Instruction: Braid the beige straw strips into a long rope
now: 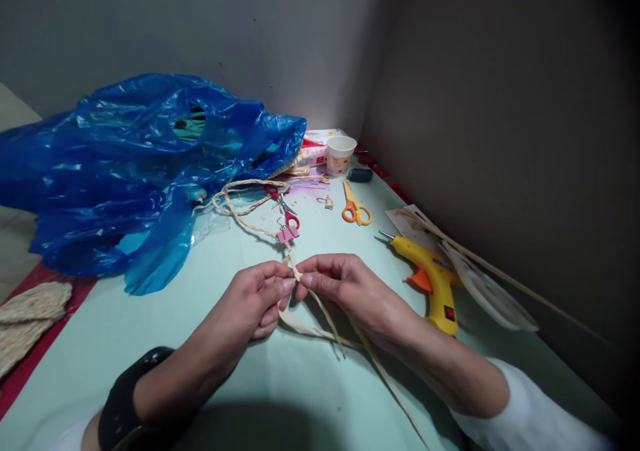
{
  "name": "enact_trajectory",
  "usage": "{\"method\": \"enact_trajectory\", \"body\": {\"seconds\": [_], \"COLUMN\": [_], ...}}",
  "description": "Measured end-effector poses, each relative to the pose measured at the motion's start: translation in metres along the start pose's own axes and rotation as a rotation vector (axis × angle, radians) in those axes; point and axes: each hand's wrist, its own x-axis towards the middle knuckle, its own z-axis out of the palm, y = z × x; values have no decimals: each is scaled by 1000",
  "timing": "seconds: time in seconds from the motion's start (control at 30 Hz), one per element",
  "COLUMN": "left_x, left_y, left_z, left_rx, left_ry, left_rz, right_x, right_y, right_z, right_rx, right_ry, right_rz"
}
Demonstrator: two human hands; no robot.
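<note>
My left hand [263, 296] and my right hand [340, 279] meet at the middle of the table, both pinching the working end of a pale straw-coloured braid [299, 274]. Loose flat strands [325, 314] trail from the pinch toward me and to the right, some passing under my right forearm. Just beyond my fingers a pink binder clip [288, 234] grips the braid. From the clip the finished braided cord [237, 214] loops away to the back left. Red-handled scissors [286, 208] lie beside the clip.
A crumpled blue plastic bag [150, 171] fills the back left. Orange scissors [355, 204], a paper cup [341, 156] and a dark thread spool [360, 175] stand or lie at the back. A yellow glue gun [433, 281] lies right, near a clear plastic piece [493, 291] and the grey wall.
</note>
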Motion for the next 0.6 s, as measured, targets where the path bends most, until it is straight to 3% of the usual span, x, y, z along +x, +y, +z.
{"method": "enact_trajectory", "body": {"seconds": [0.17,0.27,0.43,0.6], "left_x": [-3,-4,0,1], "left_y": [1,2,-5,-9], "left_z": [0,2,2,4], "left_rx": [11,58,161,237], "left_ry": [-6,54,93,148], "left_rz": [-30,-35,74,114], "right_x": [-5,-7,-11,-14], "right_y": [5,6,-1,-9], "right_z": [0,1,1,0], "right_rx": [-275,-357,-547,-913], "right_ry": [79,73,57,67], "right_rz": [-25,-62,-127,-97]}}
